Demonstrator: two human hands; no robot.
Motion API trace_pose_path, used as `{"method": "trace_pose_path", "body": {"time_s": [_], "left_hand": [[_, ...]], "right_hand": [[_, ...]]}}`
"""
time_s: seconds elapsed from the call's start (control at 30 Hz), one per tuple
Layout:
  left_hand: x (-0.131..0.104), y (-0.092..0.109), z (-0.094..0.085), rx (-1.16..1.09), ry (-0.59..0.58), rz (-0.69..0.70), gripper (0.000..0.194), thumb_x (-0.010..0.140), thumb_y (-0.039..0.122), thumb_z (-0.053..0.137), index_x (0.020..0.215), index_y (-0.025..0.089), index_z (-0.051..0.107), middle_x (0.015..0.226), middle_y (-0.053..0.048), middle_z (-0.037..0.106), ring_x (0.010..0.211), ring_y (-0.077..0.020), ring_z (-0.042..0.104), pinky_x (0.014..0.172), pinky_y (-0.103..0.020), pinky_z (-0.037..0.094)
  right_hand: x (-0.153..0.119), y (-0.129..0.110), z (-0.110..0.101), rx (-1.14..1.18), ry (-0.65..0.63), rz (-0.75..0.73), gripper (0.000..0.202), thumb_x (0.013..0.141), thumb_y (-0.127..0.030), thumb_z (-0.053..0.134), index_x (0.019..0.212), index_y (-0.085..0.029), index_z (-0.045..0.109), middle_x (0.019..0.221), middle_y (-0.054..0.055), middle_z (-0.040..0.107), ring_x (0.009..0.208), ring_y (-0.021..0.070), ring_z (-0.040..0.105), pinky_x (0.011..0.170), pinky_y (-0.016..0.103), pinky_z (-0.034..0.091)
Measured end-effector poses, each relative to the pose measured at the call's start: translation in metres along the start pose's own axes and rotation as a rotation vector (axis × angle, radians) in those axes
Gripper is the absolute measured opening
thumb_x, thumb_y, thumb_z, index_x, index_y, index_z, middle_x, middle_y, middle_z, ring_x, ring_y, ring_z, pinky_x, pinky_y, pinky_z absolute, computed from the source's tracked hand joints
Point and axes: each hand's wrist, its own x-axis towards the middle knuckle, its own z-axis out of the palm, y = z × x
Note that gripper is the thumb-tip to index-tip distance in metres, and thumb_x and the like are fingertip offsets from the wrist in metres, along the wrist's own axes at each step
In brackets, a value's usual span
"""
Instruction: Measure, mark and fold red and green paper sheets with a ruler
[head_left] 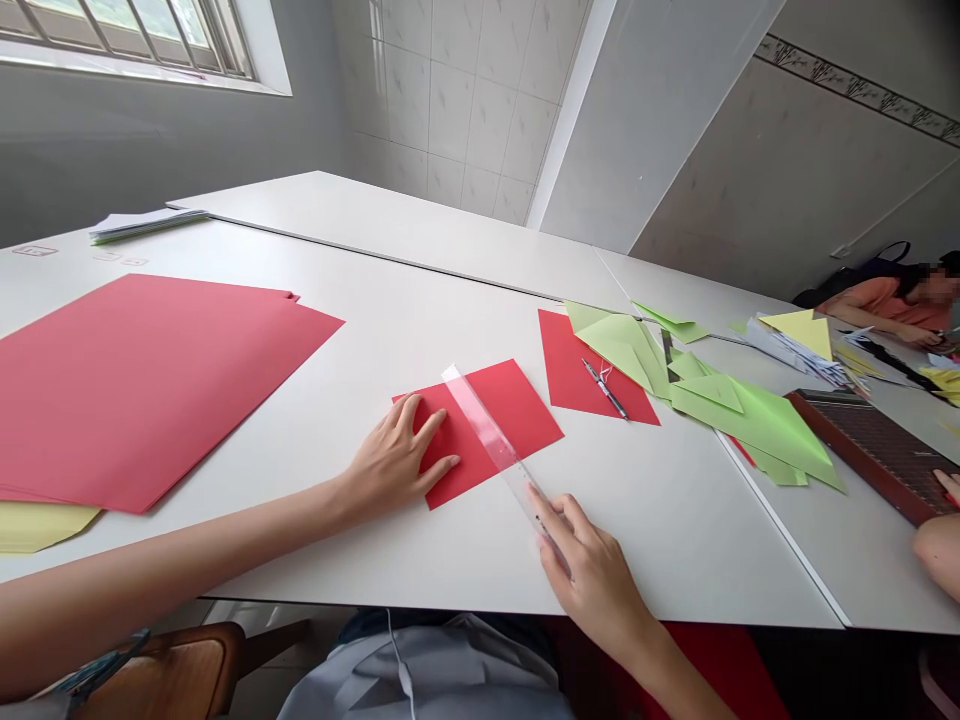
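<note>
A small red sheet of paper [529, 405] lies on the white table in front of me. My left hand [401, 450] rests on its left part with the fingers spread. A clear plastic ruler [480, 420] crosses the sheet at a slant, its far end just past the upper edge. Around the ruler's near end my right hand [589, 555] is closed, the forefinger stretched along it. To the right is another red sheet [559, 365], with a pen [604, 388] on top and green paper partly over it.
Large red sheets [150, 390] lie at the left over yellow paper [45, 525]. Green paper pieces [750, 410] are heaped at the right, beside a brown paper trimmer [862, 450] with another person's hand [946, 485] on it. Farther back right sits a person in orange [874, 300].
</note>
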Motion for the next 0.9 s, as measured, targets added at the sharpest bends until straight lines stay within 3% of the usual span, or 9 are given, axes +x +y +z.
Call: {"method": "trace_pose_path", "body": {"time_s": [0.1, 0.17, 0.3, 0.4, 0.5, 0.6, 0.7, 0.9], "left_hand": [[0.007, 0.007, 0.011, 0.021, 0.069, -0.069, 0.074, 0.098, 0.06, 0.029, 0.144, 0.002, 0.037, 0.148, -0.031, 0.034, 0.129, -0.0405, 0.048, 0.092, -0.051, 0.052], [0.009, 0.007, 0.014, 0.036, 0.103, -0.066, 0.075, 0.099, 0.058, 0.028, 0.147, 0.001, 0.032, 0.153, -0.03, 0.029, 0.137, -0.0412, 0.039, 0.097, -0.05, 0.051], [0.008, 0.005, 0.016, 0.067, 0.118, 0.006, 0.067, 0.099, 0.057, 0.029, 0.141, 0.008, 0.046, 0.144, -0.022, 0.047, 0.135, -0.0364, 0.043, 0.103, -0.048, 0.048], [0.007, 0.004, 0.016, 0.093, 0.13, 0.039, 0.065, 0.099, 0.057, 0.029, 0.136, 0.009, 0.051, 0.14, -0.022, 0.051, 0.132, -0.0366, 0.045, 0.1, -0.049, 0.05], [0.007, 0.006, 0.016, 0.113, 0.146, 0.071, 0.062, 0.099, 0.056, 0.033, 0.132, 0.008, 0.054, 0.139, -0.023, 0.051, 0.13, -0.0375, 0.048, 0.098, -0.05, 0.052], [0.007, 0.008, 0.013, 0.124, 0.159, 0.104, 0.059, 0.099, 0.053, 0.036, 0.125, 0.005, 0.057, 0.134, -0.025, 0.054, 0.124, -0.0381, 0.053, 0.093, -0.05, 0.054], [0.008, 0.009, 0.007, 0.122, 0.154, 0.146, 0.052, 0.098, 0.05, 0.04, 0.113, 0.006, 0.062, 0.125, -0.025, 0.057, 0.119, -0.0386, 0.056, 0.089, -0.05, 0.056], [0.004, 0.008, -0.002, 0.078, 0.106, 0.234, 0.037, 0.096, 0.039, 0.046, 0.112, 0.009, 0.061, 0.128, -0.025, 0.054, 0.121, -0.0405, 0.056, 0.088, -0.05, 0.058]], "right_hand": [[0.006, 0.002, 0.0, 0.134, -0.019, 0.019, 0.056, 0.099, -0.016, 0.033, 0.155, -0.013, 0.03, 0.087, 0.005, 0.061, 0.064, 0.0151, 0.062, 0.056, 0.026, 0.053], [0.006, -0.003, 0.0, 0.185, -0.046, 0.026, 0.054, 0.1, -0.019, 0.035, 0.153, -0.014, 0.034, 0.084, 0.004, 0.061, 0.065, 0.0149, 0.063, 0.058, 0.025, 0.053], [0.013, -0.011, -0.013, -0.003, -0.116, 0.041, 0.043, 0.1, -0.033, 0.043, 0.138, -0.02, 0.057, 0.083, 0.004, 0.064, 0.061, 0.0159, 0.064, 0.052, 0.027, 0.049], [0.049, 0.001, -0.026, -0.082, -0.111, 0.084, 0.035, 0.1, -0.035, 0.044, 0.12, -0.026, 0.07, 0.097, 0.006, 0.069, 0.073, 0.0186, 0.069, 0.059, 0.029, 0.053], [0.106, 0.026, -0.024, -0.068, 0.002, 0.166, 0.043, 0.101, -0.039, 0.043, 0.137, -0.021, 0.059, 0.118, 0.009, 0.07, 0.101, 0.0211, 0.07, 0.085, 0.032, 0.057], [0.153, 0.048, -0.001, -0.117, 0.035, 0.209, 0.054, 0.102, -0.04, 0.04, 0.147, -0.011, 0.047, 0.146, 0.019, 0.052, 0.142, 0.0315, 0.042, 0.114, 0.05, 0.038], [0.171, 0.058, 0.024, -0.124, -0.043, 0.14, 0.057, 0.102, -0.041, 0.04, 0.149, -0.008, 0.043, 0.157, 0.019, 0.037, 0.15, 0.0301, 0.025, 0.123, 0.051, 0.021], [0.173, 0.068, 0.034, -0.105, -0.139, 0.069, 0.059, 0.104, -0.045, 0.035, 0.154, -0.015, 0.037, 0.163, 0.016, 0.025, 0.152, 0.0251, 0.019, 0.124, 0.046, 0.021]]}}
